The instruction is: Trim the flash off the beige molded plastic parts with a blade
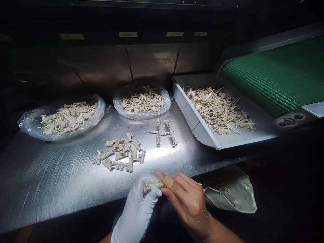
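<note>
My left hand (pixel 136 211), in a white glove, grips a small beige plastic part (pixel 151 185) between thumb and fingers, above the table's front edge. Its round, ring-like end faces right. My right hand (pixel 186 197) is bare, with tan tape round the index finger. Its thumb and index finger close about the part's right end, and the other fingers are curled. Whether it also holds a smaller piece is hidden. Just beyond the hands lies a loose group of similar beige parts (pixel 133 153). Two assembled parts (pixel 172 137) with thin rods across them lie further right.
On the metal table (pixel 63 175) stand a left plastic-lined bowl (pixel 100 106) and a middle one (pixel 141 115), both heaped with beige parts. A white tray (pixel 199 130) holds rodded pieces, beside a green conveyor belt (pixel 280 71). A plastic bag (pixel 240 192) hangs below the edge.
</note>
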The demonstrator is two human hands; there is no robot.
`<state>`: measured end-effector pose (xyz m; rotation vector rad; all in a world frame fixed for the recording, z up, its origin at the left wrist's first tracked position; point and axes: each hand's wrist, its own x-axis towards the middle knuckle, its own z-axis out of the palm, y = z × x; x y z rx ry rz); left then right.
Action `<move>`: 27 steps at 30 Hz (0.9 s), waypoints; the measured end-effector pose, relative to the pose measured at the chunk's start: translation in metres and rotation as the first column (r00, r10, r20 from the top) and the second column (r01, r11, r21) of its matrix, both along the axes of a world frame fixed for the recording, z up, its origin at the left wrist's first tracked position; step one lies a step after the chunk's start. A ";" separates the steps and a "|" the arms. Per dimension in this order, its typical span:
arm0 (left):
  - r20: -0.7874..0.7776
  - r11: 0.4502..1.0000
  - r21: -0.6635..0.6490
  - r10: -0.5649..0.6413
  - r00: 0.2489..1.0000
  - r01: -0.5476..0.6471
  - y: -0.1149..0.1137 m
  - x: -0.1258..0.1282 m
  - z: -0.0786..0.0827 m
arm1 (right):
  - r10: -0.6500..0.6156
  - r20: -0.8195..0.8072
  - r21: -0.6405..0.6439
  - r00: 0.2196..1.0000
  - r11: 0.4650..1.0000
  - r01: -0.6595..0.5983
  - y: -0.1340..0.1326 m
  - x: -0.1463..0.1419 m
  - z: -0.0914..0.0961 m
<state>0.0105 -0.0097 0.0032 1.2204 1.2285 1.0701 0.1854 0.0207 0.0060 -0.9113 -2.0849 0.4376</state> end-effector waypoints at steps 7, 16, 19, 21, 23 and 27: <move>-0.109 0.998 0.058 -0.029 0.994 0.036 -0.001 0.001 0.003 | -0.060 -0.002 0.006 0.998 0.998 0.060 0.001 -0.002 -0.003; 0.134 0.992 -0.112 -0.035 0.990 0.050 0.002 0.000 0.004 | -0.024 -0.199 -0.215 0.980 0.976 -0.020 0.002 0.000 0.000; 0.155 0.997 -0.080 -0.002 0.988 0.015 0.003 0.000 0.005 | -0.098 -0.350 -0.444 0.932 0.893 -0.073 0.003 -0.003 -0.002; 0.169 0.997 -0.067 0.038 0.985 -0.027 0.003 0.000 0.006 | -0.086 -0.385 -0.542 0.919 0.827 -0.150 0.003 -0.004 -0.004; 0.189 0.995 -0.082 0.074 0.979 -0.059 0.002 -0.001 0.006 | -0.034 -0.356 -0.587 0.934 0.786 -0.195 0.003 -0.003 -0.005; 0.096 0.990 -0.080 0.127 0.987 -0.120 -0.003 -0.004 0.001 | -0.002 -0.133 -0.420 0.991 0.906 -0.055 0.008 0.007 0.005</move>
